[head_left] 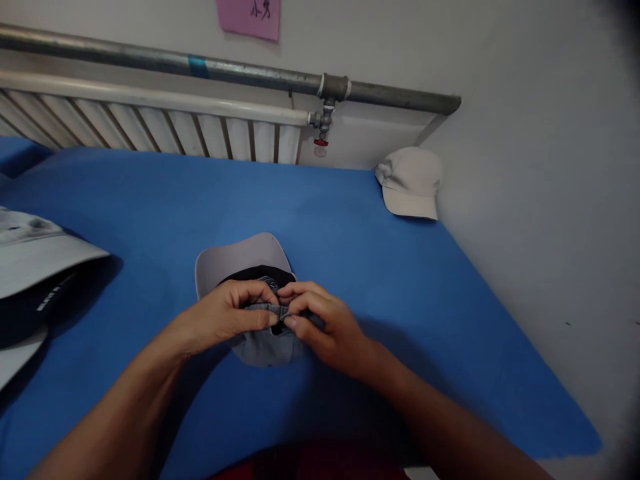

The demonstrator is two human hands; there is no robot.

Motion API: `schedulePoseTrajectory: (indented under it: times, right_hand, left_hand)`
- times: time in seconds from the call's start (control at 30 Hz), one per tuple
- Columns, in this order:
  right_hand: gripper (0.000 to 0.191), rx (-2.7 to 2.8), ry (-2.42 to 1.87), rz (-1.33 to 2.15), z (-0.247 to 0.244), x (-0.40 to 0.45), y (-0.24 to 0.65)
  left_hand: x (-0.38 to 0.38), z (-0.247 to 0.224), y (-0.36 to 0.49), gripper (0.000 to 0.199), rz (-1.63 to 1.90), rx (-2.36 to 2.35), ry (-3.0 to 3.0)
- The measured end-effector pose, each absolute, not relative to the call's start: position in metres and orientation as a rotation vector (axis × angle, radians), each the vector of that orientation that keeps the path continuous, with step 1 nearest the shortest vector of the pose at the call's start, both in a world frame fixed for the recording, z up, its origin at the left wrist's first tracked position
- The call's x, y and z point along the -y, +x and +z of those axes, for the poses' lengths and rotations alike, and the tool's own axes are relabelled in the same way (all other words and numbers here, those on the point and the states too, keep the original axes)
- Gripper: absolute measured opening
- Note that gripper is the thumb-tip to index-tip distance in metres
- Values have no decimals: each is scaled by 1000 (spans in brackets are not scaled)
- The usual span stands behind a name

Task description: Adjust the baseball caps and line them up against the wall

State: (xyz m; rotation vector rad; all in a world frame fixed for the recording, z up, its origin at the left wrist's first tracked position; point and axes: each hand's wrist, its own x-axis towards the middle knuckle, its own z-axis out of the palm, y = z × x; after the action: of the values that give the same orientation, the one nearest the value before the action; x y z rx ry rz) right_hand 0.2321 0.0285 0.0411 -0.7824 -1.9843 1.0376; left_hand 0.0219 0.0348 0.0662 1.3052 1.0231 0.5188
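Observation:
A grey baseball cap (270, 348) rests on the blue table in front of me, its lighter brim pointing away and its dark inner band showing. My left hand (233, 313) pinches the back strap of the cap from the left, thumb and forefinger closed on it. From the right, my right hand (325, 327) grips the same strap with thumb and fingers, close to the left fingertips. The small gap of the back opening shows just below the strap. Fingers hide most of the strap's fastening.
On the blue tabletop (330, 227), a light beige cap (413, 177) sits at the far right corner by the wall. Several stacked caps (50, 257) stand at the left edge. Behind the table run a white radiator (190, 133), a metal pipe (250, 72) and a red-handled valve (321, 143).

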Motion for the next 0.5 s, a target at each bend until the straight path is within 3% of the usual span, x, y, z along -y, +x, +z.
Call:
schedulePoseTrajectory:
  times: [0.5]
  right_hand:
    - [16, 1923, -954, 1049, 42, -29, 228]
  left_hand:
    - [-32, 58, 30, 12, 515, -1091, 1641]
